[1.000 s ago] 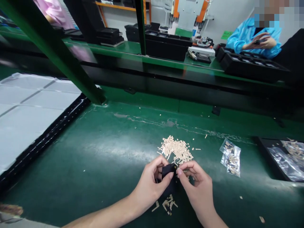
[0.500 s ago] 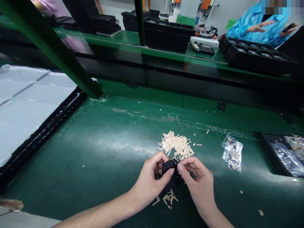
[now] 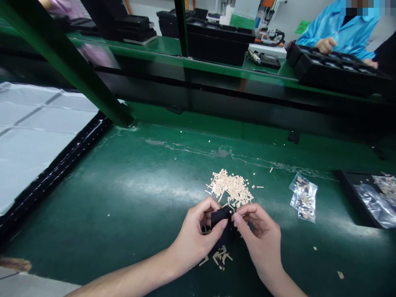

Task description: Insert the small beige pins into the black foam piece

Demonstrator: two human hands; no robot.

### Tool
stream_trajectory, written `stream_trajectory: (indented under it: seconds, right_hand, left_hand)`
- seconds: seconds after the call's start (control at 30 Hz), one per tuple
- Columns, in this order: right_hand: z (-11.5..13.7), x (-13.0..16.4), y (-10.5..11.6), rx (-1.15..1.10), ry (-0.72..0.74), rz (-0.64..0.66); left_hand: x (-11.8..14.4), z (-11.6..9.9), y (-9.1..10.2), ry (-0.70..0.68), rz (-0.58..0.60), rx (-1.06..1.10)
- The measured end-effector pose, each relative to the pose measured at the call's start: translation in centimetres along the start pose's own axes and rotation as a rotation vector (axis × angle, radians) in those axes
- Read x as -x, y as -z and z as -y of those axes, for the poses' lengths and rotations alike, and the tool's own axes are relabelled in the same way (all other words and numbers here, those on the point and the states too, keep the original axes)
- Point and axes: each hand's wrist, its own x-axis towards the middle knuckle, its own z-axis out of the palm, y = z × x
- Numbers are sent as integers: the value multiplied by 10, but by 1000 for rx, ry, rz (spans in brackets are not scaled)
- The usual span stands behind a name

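My left hand (image 3: 201, 229) grips a small black block-like part (image 3: 220, 215) between thumb and fingers. Close to the right end of that part, the thumb and fingertips of my right hand (image 3: 258, 235) are pinched together; whatever they hold is too small to make out. Just beyond my hands lies a heap of small beige strips and flakes (image 3: 230, 185) on the green table (image 3: 148, 198). A smaller scatter of similar pieces (image 3: 222, 256) lies below my hands, nearer to me.
To the right are clear plastic bags with small pieces (image 3: 305, 200) and a black tray (image 3: 348, 194). A black-edged white panel (image 3: 46, 123) is at left. A green post (image 3: 74, 70) slants down to the table. Across the bench, a person in blue (image 3: 321, 29) reaches over black trays (image 3: 337, 66).
My right hand has shifted slightly right, away from the black part. My left hand keeps its grip. Across the bench, the person in blue has lowered their hands to the trays.
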Motion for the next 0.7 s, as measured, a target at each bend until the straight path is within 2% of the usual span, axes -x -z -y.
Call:
stream_trajectory:
  seconds: [0.27, 0.7]
  right_hand:
    - [-2, 1, 0, 42, 35, 8]
    - [4, -3, 0, 27, -18, 29]
  left_hand:
    - [1, 0, 0, -9, -4, -42]
    - [1, 2, 1, -6, -5, -55]
